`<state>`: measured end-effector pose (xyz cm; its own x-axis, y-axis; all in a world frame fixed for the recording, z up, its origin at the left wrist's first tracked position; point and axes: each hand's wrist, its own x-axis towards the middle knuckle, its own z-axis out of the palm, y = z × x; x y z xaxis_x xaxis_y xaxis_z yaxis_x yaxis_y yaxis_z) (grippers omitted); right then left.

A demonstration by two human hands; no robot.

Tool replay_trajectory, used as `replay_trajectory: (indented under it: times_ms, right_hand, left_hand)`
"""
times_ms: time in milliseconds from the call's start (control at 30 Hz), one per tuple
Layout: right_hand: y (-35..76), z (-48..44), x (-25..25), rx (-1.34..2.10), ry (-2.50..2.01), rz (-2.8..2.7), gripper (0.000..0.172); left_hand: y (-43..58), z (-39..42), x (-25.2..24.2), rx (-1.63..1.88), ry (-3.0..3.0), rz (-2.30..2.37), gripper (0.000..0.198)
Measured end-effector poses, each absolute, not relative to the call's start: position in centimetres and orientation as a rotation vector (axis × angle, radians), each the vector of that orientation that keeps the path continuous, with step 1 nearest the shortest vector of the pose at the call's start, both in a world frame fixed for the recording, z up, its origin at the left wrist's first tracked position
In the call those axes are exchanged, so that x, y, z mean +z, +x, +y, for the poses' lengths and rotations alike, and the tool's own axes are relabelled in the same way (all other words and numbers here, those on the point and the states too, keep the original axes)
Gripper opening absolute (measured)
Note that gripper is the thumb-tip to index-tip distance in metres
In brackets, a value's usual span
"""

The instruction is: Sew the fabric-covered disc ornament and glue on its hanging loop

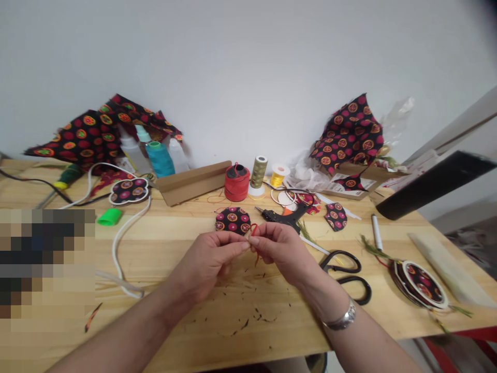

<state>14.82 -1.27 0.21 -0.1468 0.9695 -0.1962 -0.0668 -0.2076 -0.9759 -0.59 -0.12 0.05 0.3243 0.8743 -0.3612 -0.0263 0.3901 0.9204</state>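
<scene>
Beside the left grip (212,259), whose hold I cannot tell, the right grip (278,245) is pinching red cord (254,226); too-weak pressure could be letting it slip.

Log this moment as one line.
left hand: pinched, contents unclear | right hand: pinching thin red cord | just beyond: rounded black patterned fabric piece

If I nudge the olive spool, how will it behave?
The olive spool stands tall and narrow, so a high push could tip it. Its round body would probably roll if it fell onto the table. The thread looks snugly wound, so it should feel firm.
</scene>
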Motion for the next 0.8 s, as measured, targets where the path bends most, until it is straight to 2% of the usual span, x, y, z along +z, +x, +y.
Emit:
replay_trajectory:
  times_ms: [433, 800]
  right_hand:
    - [14.93, -1.36, 0.32, 1.546, -1.189, -1.138, 0.022]
    - [15.44, -1.3, 0.92, 1.545, -1.247, -1.213, 0.032]
  left_hand:
    - [-0.59, -0.02, 0.03, 0.712, 0.86, 1.032, 0.016]
    - [-0.69, 0.1, 0.35, 0.766, 0.873, 1.021, 0.017]
